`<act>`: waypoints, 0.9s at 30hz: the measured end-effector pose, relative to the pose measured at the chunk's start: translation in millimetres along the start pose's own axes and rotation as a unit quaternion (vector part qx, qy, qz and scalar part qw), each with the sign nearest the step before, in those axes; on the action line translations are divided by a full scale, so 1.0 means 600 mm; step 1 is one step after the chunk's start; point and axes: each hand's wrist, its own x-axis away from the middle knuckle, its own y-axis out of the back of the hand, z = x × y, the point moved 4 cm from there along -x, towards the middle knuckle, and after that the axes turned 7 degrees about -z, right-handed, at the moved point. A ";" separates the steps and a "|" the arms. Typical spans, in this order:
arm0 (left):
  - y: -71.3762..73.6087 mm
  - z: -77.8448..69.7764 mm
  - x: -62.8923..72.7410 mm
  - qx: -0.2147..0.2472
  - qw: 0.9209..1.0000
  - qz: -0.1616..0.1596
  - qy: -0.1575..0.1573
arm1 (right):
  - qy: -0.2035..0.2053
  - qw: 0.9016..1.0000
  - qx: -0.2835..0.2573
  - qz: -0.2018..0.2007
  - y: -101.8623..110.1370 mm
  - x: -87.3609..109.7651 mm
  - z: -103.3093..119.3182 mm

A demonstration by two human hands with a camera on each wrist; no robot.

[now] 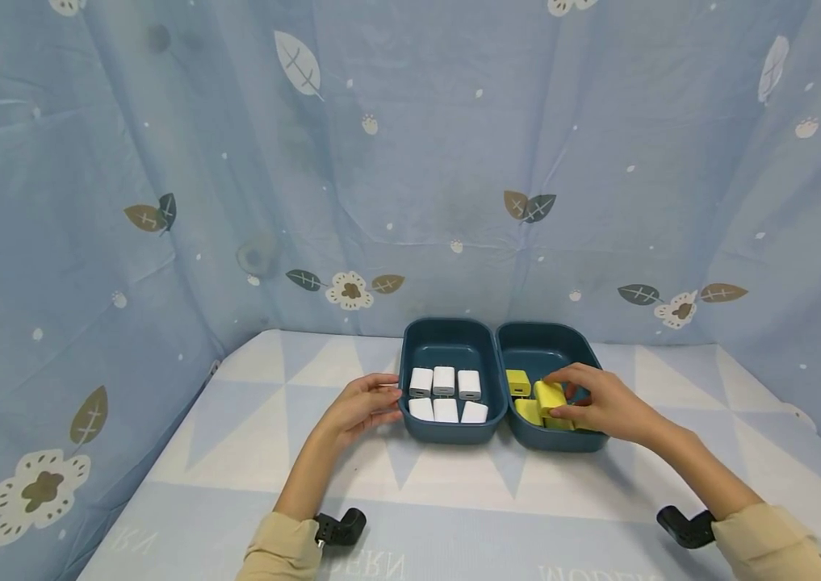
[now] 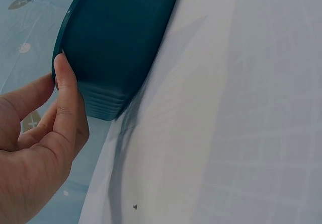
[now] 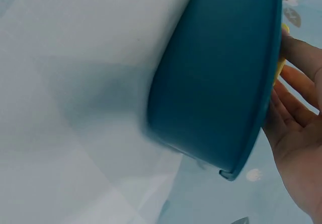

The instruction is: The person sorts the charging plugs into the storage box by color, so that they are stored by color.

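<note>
My right hand pinches a yellow charger block between thumb and fingers, over the right dark-blue bin. In that bin lie several other yellow charger blocks, partly covered by the hand and the held one. The left bin touches it side by side and holds several white charger blocks in two rows. At its left rim my left hand grips the edge, fingertips on the wall in the left wrist view. The right wrist view shows the right bin's outer wall and only a sliver of yellow.
Both bins stand on a table with a blue and white patterned cloth, near its back edge. A blue printed curtain hangs behind and at the sides. A black camera mount sits on each wrist.
</note>
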 end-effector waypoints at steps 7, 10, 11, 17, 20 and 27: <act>0.000 0.000 -0.001 0.001 1.000 0.000 0.003 | -0.031 0.999 0.020 0.015 -0.012 -0.007 -0.021; 0.000 0.000 0.000 0.003 1.000 -0.003 0.004 | -0.036 0.999 0.016 0.023 -0.016 -0.010 -0.024; 0.000 0.000 0.000 0.003 1.000 -0.004 0.004 | -0.037 0.999 0.016 0.026 -0.017 -0.011 -0.025; 0.001 0.000 0.001 0.003 1.000 -0.003 0.002 | -0.040 0.999 0.019 0.030 -0.023 -0.018 -0.031; 0.001 -0.001 0.002 0.004 1.000 -0.006 0.001 | -0.038 0.999 0.019 0.027 -0.024 -0.022 -0.034; 0.001 -0.003 0.002 0.005 1.000 0.000 0.001 | -0.031 0.999 0.019 0.004 -0.022 -0.025 -0.037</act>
